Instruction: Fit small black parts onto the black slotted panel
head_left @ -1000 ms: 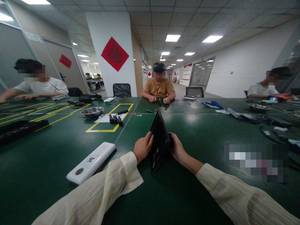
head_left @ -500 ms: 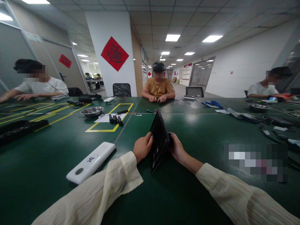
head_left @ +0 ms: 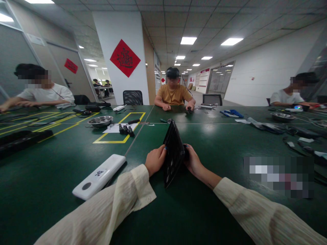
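A thin black rectangular panel (head_left: 173,154) is held on edge, tilted, just above or on the green table; its exact kind I cannot make out. My left hand (head_left: 155,159) is closed on its left side, thumb along the face. My right hand (head_left: 194,159) is closed at its right edge, around a dark part partly hidden behind the panel. A white oblong device marked 26 (head_left: 99,177) lies left of my left forearm.
Beyond lie a metal bowl (head_left: 100,121), several black cylindrical pieces (head_left: 126,130) on white paper, and small pliers-like tool (head_left: 166,120). Cloths and cables (head_left: 264,126) lie at right. One person (head_left: 173,92) sits opposite, others at both sides.
My hands and the black panel stay practically still. The person opposite has moved one hand, with a dark object, toward my right.
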`<state>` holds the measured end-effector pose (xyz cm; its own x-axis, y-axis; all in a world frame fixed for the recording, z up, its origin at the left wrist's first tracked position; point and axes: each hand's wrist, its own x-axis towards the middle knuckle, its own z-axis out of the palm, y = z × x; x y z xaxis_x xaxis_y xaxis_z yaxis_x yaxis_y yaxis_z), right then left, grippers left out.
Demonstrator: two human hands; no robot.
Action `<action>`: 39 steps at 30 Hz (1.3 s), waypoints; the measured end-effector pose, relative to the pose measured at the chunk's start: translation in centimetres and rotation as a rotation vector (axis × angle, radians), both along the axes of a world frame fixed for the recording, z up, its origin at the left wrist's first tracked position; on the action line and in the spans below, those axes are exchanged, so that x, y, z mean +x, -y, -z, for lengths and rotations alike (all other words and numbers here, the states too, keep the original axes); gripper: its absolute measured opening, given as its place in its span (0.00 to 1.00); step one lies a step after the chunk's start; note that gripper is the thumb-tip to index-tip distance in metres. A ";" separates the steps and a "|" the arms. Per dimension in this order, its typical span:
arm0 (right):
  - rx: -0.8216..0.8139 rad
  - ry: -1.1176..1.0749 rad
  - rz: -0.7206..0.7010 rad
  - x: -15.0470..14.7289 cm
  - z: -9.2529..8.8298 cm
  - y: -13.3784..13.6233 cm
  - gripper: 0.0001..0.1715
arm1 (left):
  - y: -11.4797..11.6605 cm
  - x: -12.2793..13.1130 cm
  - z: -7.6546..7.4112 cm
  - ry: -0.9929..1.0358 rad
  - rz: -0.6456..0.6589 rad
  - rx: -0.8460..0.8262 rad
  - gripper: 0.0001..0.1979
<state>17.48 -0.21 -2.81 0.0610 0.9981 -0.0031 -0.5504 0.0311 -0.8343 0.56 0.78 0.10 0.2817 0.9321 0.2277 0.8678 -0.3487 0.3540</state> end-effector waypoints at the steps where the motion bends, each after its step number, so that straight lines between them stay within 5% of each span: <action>1: -0.001 -0.003 0.000 0.0 0.0 0.0 0.13 | 0.0 0.0 -0.1 -0.004 -0.001 -0.011 0.19; 28: -0.020 -0.009 0.011 0.0 -0.2 0.1 0.13 | 0.3 0.2 -0.4 -0.070 0.010 0.026 0.18; 39: -0.018 -0.011 -0.006 0.0 -0.2 0.1 0.14 | 0.1 0.3 -0.3 -0.047 0.041 0.006 0.25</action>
